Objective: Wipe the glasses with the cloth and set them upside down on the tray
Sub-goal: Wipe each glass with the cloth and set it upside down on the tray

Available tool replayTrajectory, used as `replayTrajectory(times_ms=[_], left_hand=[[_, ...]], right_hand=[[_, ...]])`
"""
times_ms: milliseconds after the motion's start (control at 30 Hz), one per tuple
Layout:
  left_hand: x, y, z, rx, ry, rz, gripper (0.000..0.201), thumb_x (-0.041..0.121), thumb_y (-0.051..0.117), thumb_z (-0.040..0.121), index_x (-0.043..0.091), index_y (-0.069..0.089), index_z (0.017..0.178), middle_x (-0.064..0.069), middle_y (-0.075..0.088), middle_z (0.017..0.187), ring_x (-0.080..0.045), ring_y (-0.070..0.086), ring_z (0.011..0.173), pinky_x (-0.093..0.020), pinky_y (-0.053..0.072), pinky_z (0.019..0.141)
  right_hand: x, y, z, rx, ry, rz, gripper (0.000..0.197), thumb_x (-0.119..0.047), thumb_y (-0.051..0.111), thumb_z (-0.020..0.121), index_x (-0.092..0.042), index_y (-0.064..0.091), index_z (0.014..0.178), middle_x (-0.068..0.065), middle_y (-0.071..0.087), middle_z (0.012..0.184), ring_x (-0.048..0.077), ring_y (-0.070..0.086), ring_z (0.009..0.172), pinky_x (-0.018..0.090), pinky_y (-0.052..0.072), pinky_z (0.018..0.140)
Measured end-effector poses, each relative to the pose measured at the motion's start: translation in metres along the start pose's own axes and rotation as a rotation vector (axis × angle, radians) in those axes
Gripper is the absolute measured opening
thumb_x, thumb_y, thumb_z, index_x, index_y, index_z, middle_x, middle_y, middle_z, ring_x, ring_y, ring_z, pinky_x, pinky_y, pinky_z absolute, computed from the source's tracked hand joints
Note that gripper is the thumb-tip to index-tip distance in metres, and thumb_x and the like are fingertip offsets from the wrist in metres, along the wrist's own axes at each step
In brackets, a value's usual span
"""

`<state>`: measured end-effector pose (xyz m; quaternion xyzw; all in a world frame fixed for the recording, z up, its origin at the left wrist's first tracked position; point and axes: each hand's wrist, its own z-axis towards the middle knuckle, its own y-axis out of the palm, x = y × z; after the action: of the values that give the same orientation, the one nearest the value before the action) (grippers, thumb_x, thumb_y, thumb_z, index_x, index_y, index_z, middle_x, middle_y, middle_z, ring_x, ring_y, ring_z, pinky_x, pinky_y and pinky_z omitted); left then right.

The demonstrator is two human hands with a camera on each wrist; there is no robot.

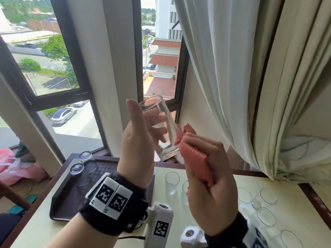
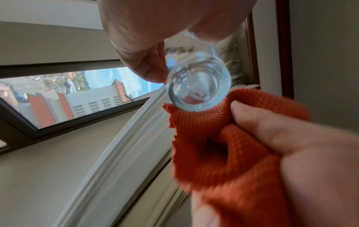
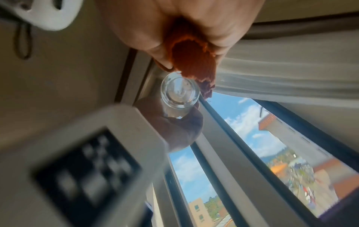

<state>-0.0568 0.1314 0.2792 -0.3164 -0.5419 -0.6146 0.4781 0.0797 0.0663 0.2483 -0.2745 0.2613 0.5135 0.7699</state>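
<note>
My left hand (image 1: 143, 133) holds a tall clear glass (image 1: 162, 126) up in front of the window, mouth upward and slightly tilted, fingers wrapped round its far side and thumb raised. My right hand (image 1: 207, 169) grips a bunched orange cloth (image 1: 193, 154) against the glass's lower right side. The left wrist view looks at the glass base (image 2: 198, 87) with the cloth (image 2: 223, 145) just below it. The right wrist view shows the cloth (image 3: 192, 61) touching the glass base (image 3: 179, 92). Two glasses (image 1: 81, 167) stand upside down on the dark tray (image 1: 71, 203).
Several upright glasses (image 1: 265, 203) stand on the cream table (image 1: 44, 230) to the right of the tray. A white curtain (image 1: 241, 68) hangs at the right. The window frame (image 1: 86, 97) is close behind the raised glass. Pink bags (image 1: 10, 167) lie on the sill at left.
</note>
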Motion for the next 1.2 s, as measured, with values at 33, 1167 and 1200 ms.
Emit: replayTrajectory(times_ms=[33, 1167, 1200], left_hand=[[0.001, 0.004, -0.002, -0.013, 0.032, 0.037, 0.097, 0.087, 0.023, 0.092, 0.007, 0.073, 0.118, -0.008, 0.077, 0.097, -0.023, 0.067, 0.075, -0.037, 0.054, 0.069], [-0.008, 0.029, -0.030, -0.126, 0.268, 0.142, 0.065, 0.018, 0.083, 0.077, 0.010, 0.044, 0.128, -0.006, 0.075, 0.119, -0.020, 0.073, 0.117, -0.024, 0.057, 0.097], [-0.009, 0.029, -0.031, -0.122, 0.258, 0.147, 0.066, 0.018, 0.084, 0.077, 0.008, 0.044, 0.128, -0.007, 0.075, 0.119, -0.020, 0.073, 0.117, -0.025, 0.057, 0.098]], right_hand=[[-0.001, -0.001, 0.004, 0.026, 0.098, 0.057, 0.025, -0.018, 0.065, 0.098, -0.022, 0.068, 0.122, -0.002, 0.069, 0.116, 0.014, 0.068, 0.098, 0.039, 0.058, 0.082], [0.012, -0.027, 0.006, 0.080, 0.523, 0.344, 0.031, -0.056, 0.046, 0.104, -0.035, 0.063, 0.119, -0.032, 0.072, 0.082, -0.009, 0.068, 0.076, 0.001, 0.045, 0.065], [0.014, -0.026, 0.011, 0.104, 0.430, 0.307, 0.041, -0.056, 0.046, 0.106, -0.027, 0.062, 0.130, -0.023, 0.073, 0.084, -0.004, 0.066, 0.072, 0.004, 0.047, 0.064]])
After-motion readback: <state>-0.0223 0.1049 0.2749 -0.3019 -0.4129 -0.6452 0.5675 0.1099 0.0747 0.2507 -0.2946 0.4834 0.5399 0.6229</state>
